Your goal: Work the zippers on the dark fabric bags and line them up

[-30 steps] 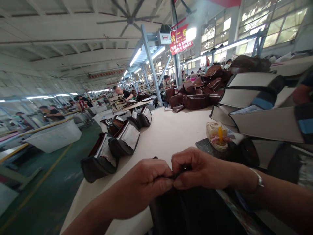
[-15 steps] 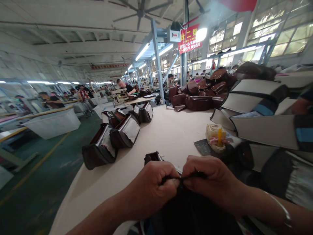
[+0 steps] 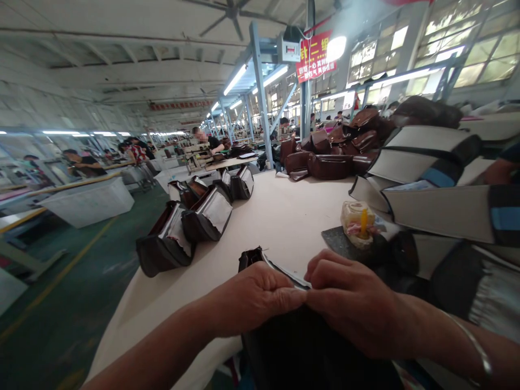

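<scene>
A black bag piece [image 3: 312, 357] stands at the near edge of the pale table, its upper edge in both my hands. My left hand [image 3: 260, 298] is closed on that edge, thumb pressed on top. Close against it, my right hand [image 3: 353, 303] pinches the same edge, with curled fingers and a bracelet on the wrist. The two thumbs nearly touch. A light strip of the edge shows behind my fingers, and a frayed dark corner sticks up to the left. My hands cover the exact spot being gripped.
Half-made dark bags [image 3: 207, 216] sit on the table [image 3: 280, 216] at left. A glue pot with a yellow stick [image 3: 359, 227] rests on a dark pad at right, beside stacked beige panels [image 3: 442, 211]. Brown bags [image 3: 331, 165] pile up behind. Other people work farther off.
Both hands have shifted their hold along the black edge; my left fingers lie flatter, with the thumb on top. More of the light strip shows behind them.
</scene>
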Tool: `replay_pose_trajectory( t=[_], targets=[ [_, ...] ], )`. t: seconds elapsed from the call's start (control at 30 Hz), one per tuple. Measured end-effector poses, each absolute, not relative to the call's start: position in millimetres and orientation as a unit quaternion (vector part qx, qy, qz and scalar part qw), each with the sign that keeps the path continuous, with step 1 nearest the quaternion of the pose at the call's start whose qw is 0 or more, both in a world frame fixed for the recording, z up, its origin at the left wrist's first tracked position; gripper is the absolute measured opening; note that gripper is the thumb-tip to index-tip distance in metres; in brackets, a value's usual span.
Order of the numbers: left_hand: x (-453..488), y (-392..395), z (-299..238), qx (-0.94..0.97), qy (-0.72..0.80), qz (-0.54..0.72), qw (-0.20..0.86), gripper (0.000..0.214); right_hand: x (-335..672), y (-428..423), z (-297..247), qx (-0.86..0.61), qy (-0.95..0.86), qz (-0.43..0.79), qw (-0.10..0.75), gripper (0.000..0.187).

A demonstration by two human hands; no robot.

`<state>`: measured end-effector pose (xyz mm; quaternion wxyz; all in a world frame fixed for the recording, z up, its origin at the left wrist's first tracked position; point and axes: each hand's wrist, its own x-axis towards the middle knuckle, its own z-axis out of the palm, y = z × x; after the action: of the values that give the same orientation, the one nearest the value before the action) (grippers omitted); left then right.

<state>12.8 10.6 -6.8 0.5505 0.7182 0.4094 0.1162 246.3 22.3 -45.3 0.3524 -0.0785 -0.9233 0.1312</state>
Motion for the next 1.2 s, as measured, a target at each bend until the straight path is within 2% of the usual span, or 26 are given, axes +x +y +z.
replay_pose_trajectory(
  t=[0.1,0.17,0.23,0.33,0.43,0.6,0.7,0.83,0.93,1.03,1.2],
  targets=[
    [18,7,-5,0.741,0.400,0.111,0.528,0.042,248,17,-46,-0.066,-0.926,0.077,0.364,0.022],
    [21,3,-4,0.764,0.388,0.107,0.504,0.037,250,15,-48,-0.067,-0.909,0.105,0.398,0.016],
    [25,-1,-2,0.791,0.388,0.112,0.459,0.029,253,17,-49,-0.098,-0.873,0.218,0.425,0.004],
    [30,-8,2,0.822,0.399,0.127,0.386,0.020,259,26,-44,-0.171,-0.788,0.450,0.384,0.027],
    [33,-14,11,0.851,0.386,0.140,0.329,0.019,259,39,-30,-0.182,-0.751,0.554,0.311,0.037],
    [33,-17,24,0.872,0.373,0.163,0.271,0.019,250,62,-9,-0.111,-0.790,0.575,0.183,0.024],
    [28,-15,26,0.875,0.378,0.154,0.261,0.017,244,70,-7,-0.089,-0.763,0.624,0.148,0.021],
    [21,-13,25,0.861,0.389,0.142,0.295,0.018,237,70,-5,-0.107,-0.739,0.643,0.170,0.027],
    [14,-15,24,0.839,0.421,0.135,0.318,0.016,236,64,-4,-0.088,-0.776,0.591,0.203,0.017],
    [6,-14,22,0.814,0.440,0.143,0.353,0.015,237,58,-7,-0.074,-0.822,0.508,0.248,0.020],
    [-19,8,16,0.785,0.419,0.184,0.417,0.020,227,48,-18,-0.150,-0.797,0.496,0.309,0.014]
  ],
)
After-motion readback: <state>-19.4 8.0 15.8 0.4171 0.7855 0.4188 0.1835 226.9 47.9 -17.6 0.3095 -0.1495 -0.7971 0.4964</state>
